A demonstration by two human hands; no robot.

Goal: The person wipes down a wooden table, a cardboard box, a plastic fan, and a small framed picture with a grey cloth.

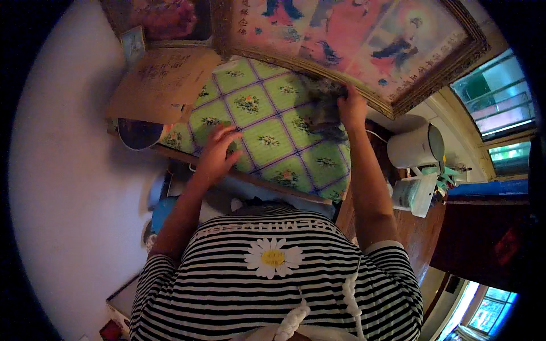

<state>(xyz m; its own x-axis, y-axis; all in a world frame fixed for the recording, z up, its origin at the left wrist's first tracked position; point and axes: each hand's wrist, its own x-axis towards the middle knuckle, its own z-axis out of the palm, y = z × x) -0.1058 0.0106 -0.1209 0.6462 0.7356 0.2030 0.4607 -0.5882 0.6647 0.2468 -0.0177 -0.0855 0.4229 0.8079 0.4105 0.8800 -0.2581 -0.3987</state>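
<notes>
My left hand (215, 154) hovers over or rests lightly on the near left part of a green tablecloth (267, 119) with purple diamond lines and small flower bunches. Its fingers are spread, with nothing in them. At the far right of the cloth, my right hand (354, 111) is curled against the lower edge of a large framed picture (375, 96). Beside its thumb lies a dark grey, rag-like patch (324, 108), blurred at the edges. Whether the fingers grip the frame, this dark thing or something else cannot be made out.
A brown cardboard piece (162, 79) stands at the left, above a dark round-edged object (139, 134). Another framed picture (170, 20) leans behind. On the right are a white enamel pot (412, 146), a clear plastic container (413, 194) and a window (495, 94).
</notes>
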